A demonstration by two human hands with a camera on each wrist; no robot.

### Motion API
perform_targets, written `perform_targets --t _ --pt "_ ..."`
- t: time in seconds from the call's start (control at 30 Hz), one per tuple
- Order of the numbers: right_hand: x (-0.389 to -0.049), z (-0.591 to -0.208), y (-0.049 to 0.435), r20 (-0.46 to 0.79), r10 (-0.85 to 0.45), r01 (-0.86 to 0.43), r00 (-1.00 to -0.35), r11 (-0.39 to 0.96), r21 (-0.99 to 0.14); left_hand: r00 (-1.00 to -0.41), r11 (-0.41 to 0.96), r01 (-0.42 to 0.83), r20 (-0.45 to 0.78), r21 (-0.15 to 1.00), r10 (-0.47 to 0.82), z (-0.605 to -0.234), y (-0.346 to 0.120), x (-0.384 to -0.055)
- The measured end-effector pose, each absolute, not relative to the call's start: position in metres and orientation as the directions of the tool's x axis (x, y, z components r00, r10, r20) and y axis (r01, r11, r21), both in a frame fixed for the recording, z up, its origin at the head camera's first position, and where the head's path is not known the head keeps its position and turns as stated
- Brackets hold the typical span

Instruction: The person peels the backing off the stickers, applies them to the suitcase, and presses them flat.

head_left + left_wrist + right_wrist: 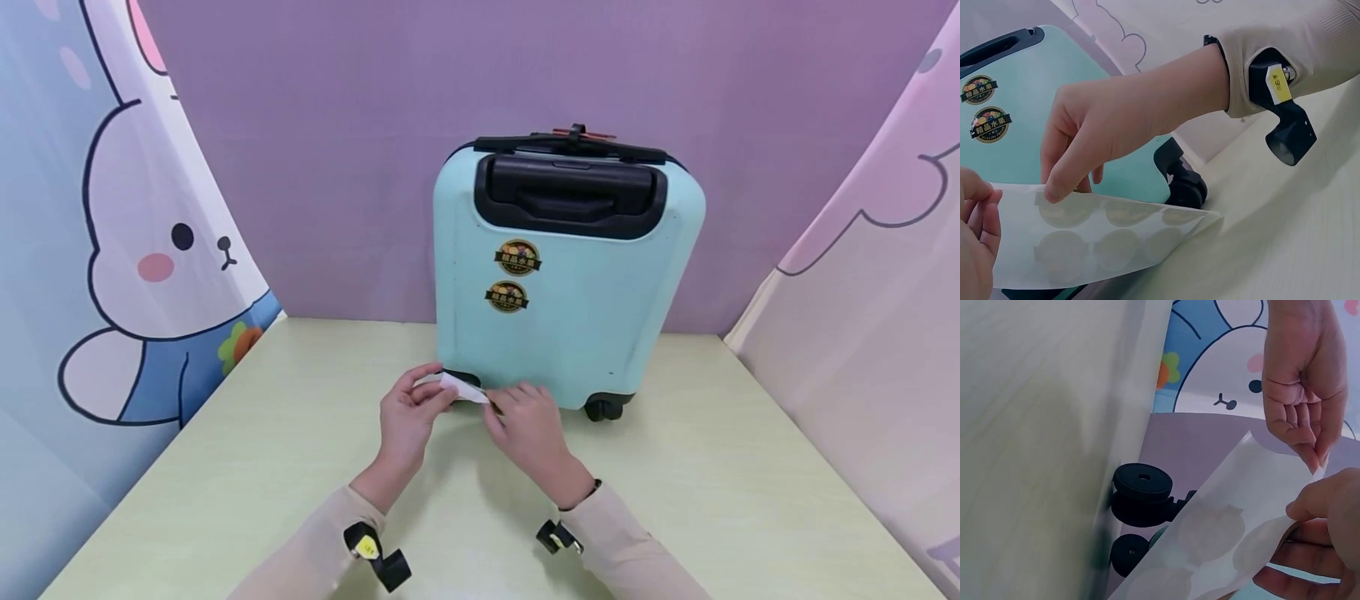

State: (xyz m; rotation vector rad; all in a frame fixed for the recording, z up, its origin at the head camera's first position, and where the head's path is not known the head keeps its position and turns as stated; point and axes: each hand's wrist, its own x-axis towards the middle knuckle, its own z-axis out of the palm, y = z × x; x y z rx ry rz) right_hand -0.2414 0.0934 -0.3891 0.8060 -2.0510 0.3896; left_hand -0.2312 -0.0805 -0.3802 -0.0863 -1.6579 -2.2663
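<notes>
From the head, the left hand (405, 417) and right hand (531, 429) pinch a white sheet (467, 388) between them, a suitcase (570, 325) just beyond. From the left wrist, round outlines (1119, 250) show below the right hand; from the right wrist, both hands grip the sheet's edge.

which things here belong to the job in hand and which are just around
Likely the job:
sticker sheet, pinched by left hand and right hand
pale teal suitcase
its upper sticker and lower sticker

Just around:
table under the suitcase
purple backdrop
rabbit-print cloth
</notes>
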Motion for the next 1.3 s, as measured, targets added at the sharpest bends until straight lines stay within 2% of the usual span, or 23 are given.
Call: perform_targets --t 0.2,0.37,0.7,1.0,1.3 --pt "-0.238 -0.386 0.098 0.729 -0.382 -0.700 -0.568 0.690 -0.184 -0.944 -0.248 0.291 0.235 0.924 -0.233 -0.383 -0.084 -0.232" --pt "-0.238 -0.382 0.103 0.644 -0.403 -0.696 -0.650 0.656 -0.291 -0.946 -0.251 0.283 0.226 0.926 -0.233 -0.384 -0.085 -0.232" --pt "-0.236 -0.370 0.109 0.518 -0.458 -0.672 -0.722 0.641 -0.370 -0.950 -0.262 0.272 0.215 0.926 -0.226 -0.385 -0.086 -0.233" --pt "-0.242 -0.368 0.113 0.456 -0.388 -0.598 -0.801 0.545 -0.588 -0.952 -0.248 0.260 0.205 0.933 -0.227 -0.385 -0.087 -0.233" --pt "-0.249 -0.366 0.120 0.359 -0.410 -0.533 -0.839 0.480 -0.697 -0.952 -0.248 0.260 0.204 0.933 -0.229 -0.386 -0.087 -0.233"
